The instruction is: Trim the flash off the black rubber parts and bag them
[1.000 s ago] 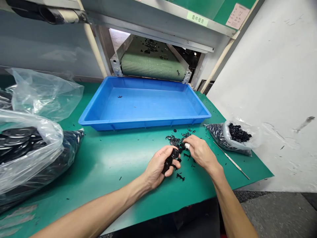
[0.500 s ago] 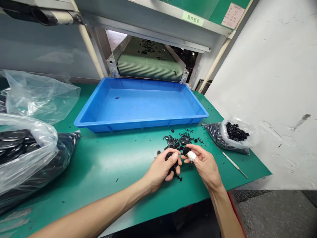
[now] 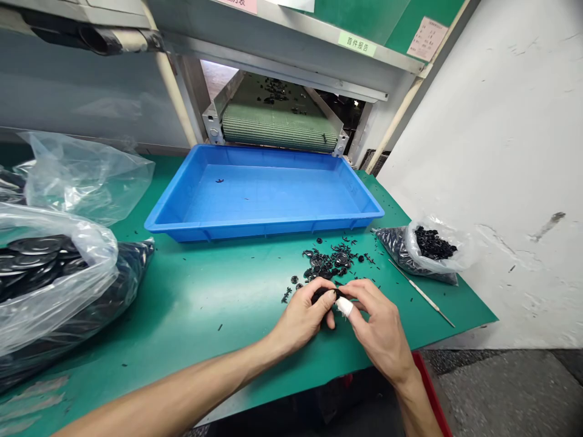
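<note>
My left hand (image 3: pixel 306 312) is closed around black plastic parts (image 3: pixel 321 294), mostly hidden by its fingers. From the right, my right hand (image 3: pixel 380 321), with white tape on one finger, pinches at the edge of the same black parts. The fingertips of both hands meet there, just above the green tabletop (image 3: pixel 204 315). Beyond the hands lies a loose pile of small black plastic parts (image 3: pixel 325 261), some round and disc-like, others thin and branched.
A blue tray (image 3: pixel 264 227) stands behind the pile, below the conveyor belt (image 3: pixel 277 127). Clear bags of black discs (image 3: pixel 39 258) fill the left side. On the right are a small bag of black pieces (image 3: pixel 430 246) and a thin pointed tool (image 3: pixel 426 294).
My hands have come together and slightly down. My right hand, which held a round black part apart, now touches the parts in my left. The view has shifted slightly left.
</note>
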Action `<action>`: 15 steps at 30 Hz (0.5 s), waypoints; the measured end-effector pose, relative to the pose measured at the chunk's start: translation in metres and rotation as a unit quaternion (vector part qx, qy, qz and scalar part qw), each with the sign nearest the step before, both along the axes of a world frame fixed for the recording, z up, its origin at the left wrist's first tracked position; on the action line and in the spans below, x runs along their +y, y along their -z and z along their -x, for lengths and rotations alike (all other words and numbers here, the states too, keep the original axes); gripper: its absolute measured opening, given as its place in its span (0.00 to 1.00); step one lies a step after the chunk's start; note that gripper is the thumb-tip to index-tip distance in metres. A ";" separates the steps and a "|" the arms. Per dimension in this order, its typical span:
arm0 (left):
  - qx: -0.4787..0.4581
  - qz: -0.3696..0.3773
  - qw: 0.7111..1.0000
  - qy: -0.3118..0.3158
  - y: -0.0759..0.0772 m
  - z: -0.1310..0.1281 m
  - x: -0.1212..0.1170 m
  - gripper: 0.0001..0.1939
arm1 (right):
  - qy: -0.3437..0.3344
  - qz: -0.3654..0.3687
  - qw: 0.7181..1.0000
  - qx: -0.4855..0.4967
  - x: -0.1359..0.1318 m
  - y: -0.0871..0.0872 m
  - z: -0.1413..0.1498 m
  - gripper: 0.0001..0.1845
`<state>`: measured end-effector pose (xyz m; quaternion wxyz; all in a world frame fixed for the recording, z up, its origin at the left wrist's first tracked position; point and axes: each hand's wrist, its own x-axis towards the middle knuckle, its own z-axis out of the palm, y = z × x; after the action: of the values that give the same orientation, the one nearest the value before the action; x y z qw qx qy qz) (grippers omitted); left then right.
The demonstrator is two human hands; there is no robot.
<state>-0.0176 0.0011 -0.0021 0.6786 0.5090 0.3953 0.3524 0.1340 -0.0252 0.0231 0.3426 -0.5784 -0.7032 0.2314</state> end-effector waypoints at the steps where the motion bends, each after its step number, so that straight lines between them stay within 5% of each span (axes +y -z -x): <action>1: 0.008 -0.021 1.000 0.010 0.000 0.001 0.000 0.14 | -0.014 -0.004 0.999 -0.029 -0.001 -0.004 -0.003 0.13; 6: 0.038 -0.079 0.996 0.035 0.000 0.003 0.000 0.13 | -0.112 0.006 0.992 -0.063 -0.001 -0.014 -0.014 0.19; 15: 0.009 -0.017 0.998 0.059 -0.001 0.003 0.001 0.18 | -0.099 -0.057 0.989 -0.099 0.002 0.000 -0.007 0.20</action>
<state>-0.0205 0.0018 -0.0012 0.6855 0.5462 0.3648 0.3142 0.1408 -0.0235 0.0228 0.2788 -0.5058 -0.7994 0.1655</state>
